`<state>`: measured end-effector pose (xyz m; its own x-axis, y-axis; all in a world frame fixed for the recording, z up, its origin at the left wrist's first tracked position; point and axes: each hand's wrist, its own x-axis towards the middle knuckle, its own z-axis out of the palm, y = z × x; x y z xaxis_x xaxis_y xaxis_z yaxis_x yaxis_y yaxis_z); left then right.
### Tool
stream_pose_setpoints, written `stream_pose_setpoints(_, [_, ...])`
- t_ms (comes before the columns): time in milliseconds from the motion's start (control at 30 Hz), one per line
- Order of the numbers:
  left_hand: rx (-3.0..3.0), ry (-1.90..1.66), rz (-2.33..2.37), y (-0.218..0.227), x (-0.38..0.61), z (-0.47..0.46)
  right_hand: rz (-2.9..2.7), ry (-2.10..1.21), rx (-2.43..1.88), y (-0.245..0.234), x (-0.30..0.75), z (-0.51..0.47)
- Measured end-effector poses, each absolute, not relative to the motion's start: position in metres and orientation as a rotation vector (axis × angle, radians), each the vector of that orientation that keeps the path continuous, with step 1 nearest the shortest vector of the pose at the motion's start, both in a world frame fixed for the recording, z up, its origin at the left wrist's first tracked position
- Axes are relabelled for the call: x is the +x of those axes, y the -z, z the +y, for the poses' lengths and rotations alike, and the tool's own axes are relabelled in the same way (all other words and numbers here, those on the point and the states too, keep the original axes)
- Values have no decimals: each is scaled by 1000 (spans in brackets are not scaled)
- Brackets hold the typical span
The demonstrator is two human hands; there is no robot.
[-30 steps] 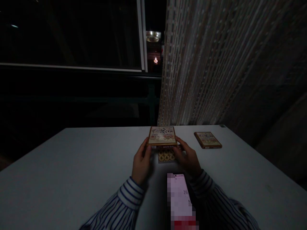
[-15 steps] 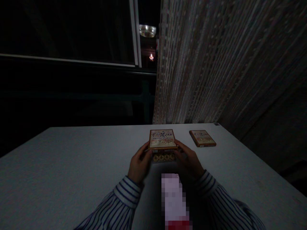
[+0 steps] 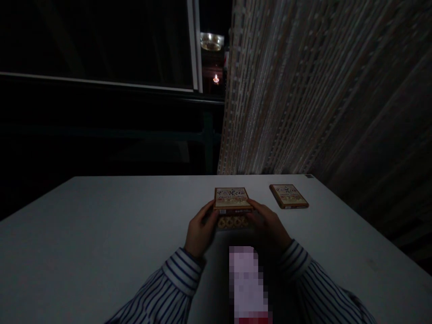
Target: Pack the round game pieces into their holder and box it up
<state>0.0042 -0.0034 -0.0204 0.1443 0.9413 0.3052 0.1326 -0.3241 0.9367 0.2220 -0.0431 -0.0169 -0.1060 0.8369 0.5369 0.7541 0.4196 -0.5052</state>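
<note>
My left hand [image 3: 200,229] and my right hand [image 3: 272,225] grip a Chinese chess box [image 3: 232,198] from its two sides, near the front corners. Its printed top faces up, and a barcode shows on the narrow front side. Just below and in front of that side is a row of round wooden chess pieces [image 3: 232,222]. Whether they sit in a tray is too dark to tell. My right fingers lie partly in shadow. On the table to the right rests a second box [image 3: 289,196] with the same print.
The white table [image 3: 118,225] spans the foreground. A blurred-out pinkish patch [image 3: 248,283] covers something between my forearms. Behind the table hang a string curtain [image 3: 270,90] on the right and a dark window [image 3: 101,45] on the left.
The chess box's far edge has dipped slightly, and more of its front side shows. Both hands keep their hold. The whole view has shifted a little.
</note>
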Motion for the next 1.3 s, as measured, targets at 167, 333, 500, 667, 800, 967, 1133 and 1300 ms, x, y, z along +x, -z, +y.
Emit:
stream_pose_setpoints(167, [1692,-1288,1109,-9,7,12,-1892,-147,-1406,-19,222,-29])
stream_pose_setpoints(333, [1833,-1255,1112,-39,10,32,-1876,-126,-1460,-51,225,-13])
stream_pose_setpoints(500, [1901,-1234,1068,-54,9,46,-1893,-162,-1473,-59,231,2])
stream_pose_setpoints(667, [1935,-1116,1015,-52,5,53,-1937,-156,-1533,-54,234,10])
stream_pose_setpoints(800, [1976,-1054,1044,-42,3,58,-1966,-167,-1567,-49,235,12])
stream_pose_setpoints(967, [2011,-1018,1050,-36,2,61,-2001,-167,-1602,-49,233,11])
stream_pose_setpoints(1133, [2006,-1004,1014,-34,3,62,-2047,-126,-1671,-51,230,9])
stream_pose_setpoints(1300, [2015,-984,1058,-32,4,61,-2070,-54,-1754,-53,226,7])
